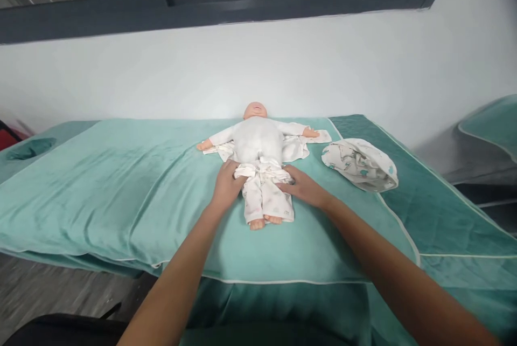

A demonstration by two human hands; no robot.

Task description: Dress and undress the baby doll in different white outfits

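A baby doll (258,138) lies on its back on the green bed cover, its head toward the wall and its arms spread wide. White printed trousers (253,203) cover its legs, with the bare feet poking out at the bottom. My left hand (227,184) grips the waistband on the left side, fingers closed on the cloth. On the opposite side my right hand (304,185) pinches the trousers near the hip. Under the doll's arms and back lies a spread-out printed top (297,147). The waistband sits bunched below the white torso.
A crumpled printed cloth item (359,165) rests on the right of the green bed cover (100,184). A white wall rises behind the bed, with a dark-framed, barred window (242,4) above. At the bed's left end is a round opening (32,149).
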